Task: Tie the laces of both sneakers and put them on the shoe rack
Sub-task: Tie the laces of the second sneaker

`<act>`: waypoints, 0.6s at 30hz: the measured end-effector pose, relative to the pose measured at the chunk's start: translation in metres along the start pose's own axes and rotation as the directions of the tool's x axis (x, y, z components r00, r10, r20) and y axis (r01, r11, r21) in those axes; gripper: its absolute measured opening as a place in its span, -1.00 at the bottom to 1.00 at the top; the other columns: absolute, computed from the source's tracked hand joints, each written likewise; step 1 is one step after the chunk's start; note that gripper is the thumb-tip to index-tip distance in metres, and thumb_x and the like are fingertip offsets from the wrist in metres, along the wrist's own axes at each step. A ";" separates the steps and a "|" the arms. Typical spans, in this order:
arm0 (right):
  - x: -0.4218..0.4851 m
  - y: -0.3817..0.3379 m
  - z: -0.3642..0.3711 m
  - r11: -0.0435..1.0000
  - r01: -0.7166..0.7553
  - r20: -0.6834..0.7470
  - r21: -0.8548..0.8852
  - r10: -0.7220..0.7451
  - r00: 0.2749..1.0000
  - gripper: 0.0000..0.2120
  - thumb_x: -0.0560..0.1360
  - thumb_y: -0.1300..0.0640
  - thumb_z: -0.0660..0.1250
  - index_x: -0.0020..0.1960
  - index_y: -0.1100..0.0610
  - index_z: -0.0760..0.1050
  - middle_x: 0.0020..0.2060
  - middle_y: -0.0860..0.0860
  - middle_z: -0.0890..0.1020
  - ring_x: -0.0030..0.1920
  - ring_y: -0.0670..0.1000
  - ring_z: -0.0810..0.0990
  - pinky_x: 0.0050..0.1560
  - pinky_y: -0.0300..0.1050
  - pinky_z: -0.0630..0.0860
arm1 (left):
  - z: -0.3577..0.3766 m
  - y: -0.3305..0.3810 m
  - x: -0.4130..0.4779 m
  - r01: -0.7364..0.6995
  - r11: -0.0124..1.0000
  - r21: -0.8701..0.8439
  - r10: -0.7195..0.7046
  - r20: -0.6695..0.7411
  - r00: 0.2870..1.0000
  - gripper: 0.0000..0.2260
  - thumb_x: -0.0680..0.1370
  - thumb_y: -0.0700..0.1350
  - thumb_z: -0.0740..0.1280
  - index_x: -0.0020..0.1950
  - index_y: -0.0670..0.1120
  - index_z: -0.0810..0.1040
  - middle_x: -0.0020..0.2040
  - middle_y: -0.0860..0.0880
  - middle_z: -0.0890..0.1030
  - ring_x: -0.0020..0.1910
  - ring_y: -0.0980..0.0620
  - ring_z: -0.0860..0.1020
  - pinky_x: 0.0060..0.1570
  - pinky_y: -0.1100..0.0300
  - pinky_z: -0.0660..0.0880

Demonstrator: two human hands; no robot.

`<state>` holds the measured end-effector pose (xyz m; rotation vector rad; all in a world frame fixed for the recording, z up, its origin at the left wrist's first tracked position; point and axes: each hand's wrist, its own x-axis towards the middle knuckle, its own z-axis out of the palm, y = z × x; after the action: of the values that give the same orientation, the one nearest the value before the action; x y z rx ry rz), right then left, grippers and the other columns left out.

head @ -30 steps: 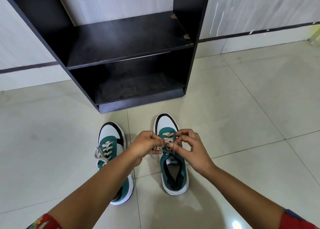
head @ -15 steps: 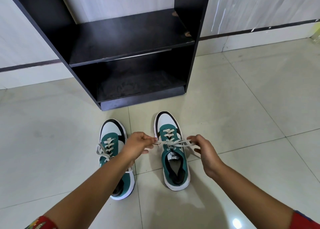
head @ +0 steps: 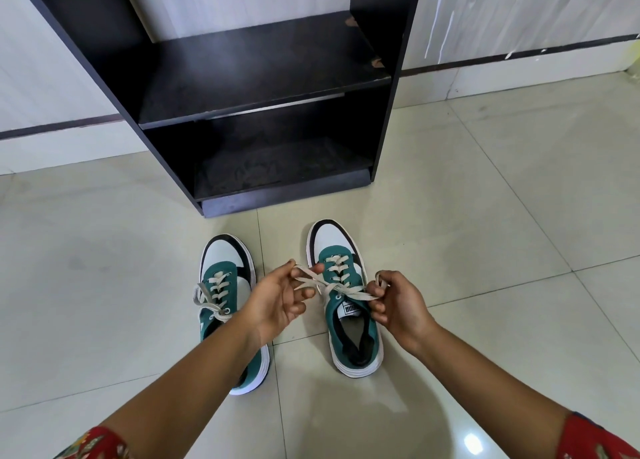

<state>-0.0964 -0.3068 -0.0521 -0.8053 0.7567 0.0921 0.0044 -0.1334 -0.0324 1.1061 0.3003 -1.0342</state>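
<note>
Two green-and-white sneakers stand on the tiled floor, toes toward the black shoe rack (head: 263,67). The right sneaker (head: 346,299) has its cream laces (head: 332,287) pulled out sideways across the tongue. My left hand (head: 280,302) pinches a lace loop on the left of it, and my right hand (head: 398,302) grips the lace on the right. The left sneaker (head: 225,285) sits partly under my left forearm, its lace ends lying in a loose bow over its side.
The shoe rack has two dark shelves with nothing on them, the lower shelf (head: 277,167) just ahead of the sneakers. Pale floor tiles (head: 502,216) spread to both sides. A light wall with a dark strip runs behind.
My hands went from bunched together over the right sneaker's laces to spread apart, drawing the lace out to both sides. The left sneaker stayed put.
</note>
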 end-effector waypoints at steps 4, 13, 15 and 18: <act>0.007 0.000 -0.002 0.995 0.018 -0.035 0.098 -0.015 0.999 -0.74 0.55 0.19 0.03 -0.31 0.06 0.22 -0.58 -0.09 0.27 -0.62 -0.12 0.19 -0.64 -0.30 0.17 | 0.003 -0.013 0.008 -0.103 0.886 0.452 0.186 -0.144 0.972 -0.63 0.60 0.05 0.11 -0.39 -0.03 0.27 -0.58 0.08 0.39 -0.60 0.15 0.31 -0.51 0.25 0.26; 0.017 -0.005 -0.003 0.966 -0.048 -0.105 0.255 0.077 0.991 -0.70 0.56 0.24 0.02 -0.34 0.08 0.16 -0.64 -0.08 0.24 -0.67 -0.13 0.15 -0.68 -0.33 0.16 | -0.001 -0.022 0.013 -0.173 -0.324 0.930 0.531 0.330 0.780 -0.63 0.61 0.08 0.02 -0.15 -0.10 0.48 -0.27 -0.13 0.63 -0.27 -0.14 0.58 -0.30 0.11 0.43; 0.019 -0.003 -0.004 0.960 -0.043 -0.145 0.275 0.085 0.986 -0.70 0.56 0.25 0.02 -0.34 0.08 0.17 -0.65 -0.07 0.22 -0.67 -0.12 0.14 -0.68 -0.33 0.16 | -0.002 -0.024 0.016 -0.158 -0.368 0.916 0.539 0.349 0.766 -0.62 0.62 0.08 0.01 -0.13 -0.10 0.50 -0.26 -0.12 0.64 -0.27 -0.14 0.59 -0.34 0.14 0.38; 0.021 -0.002 -0.005 0.950 -0.036 -0.177 0.311 0.095 0.980 -0.69 0.57 0.25 0.01 -0.34 0.08 0.16 -0.65 -0.07 0.21 -0.68 -0.12 0.13 -0.69 -0.33 0.16 | -0.002 -0.024 0.018 -0.153 -0.428 0.891 0.543 0.389 0.745 -0.63 0.62 0.07 0.01 -0.14 -0.09 0.50 -0.28 -0.10 0.63 -0.29 -0.12 0.59 -0.38 0.19 0.30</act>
<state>-0.0833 -0.3163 -0.0667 -0.4953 0.9524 -0.0434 -0.0043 -0.1431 -0.0593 2.6815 -1.0766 -0.1332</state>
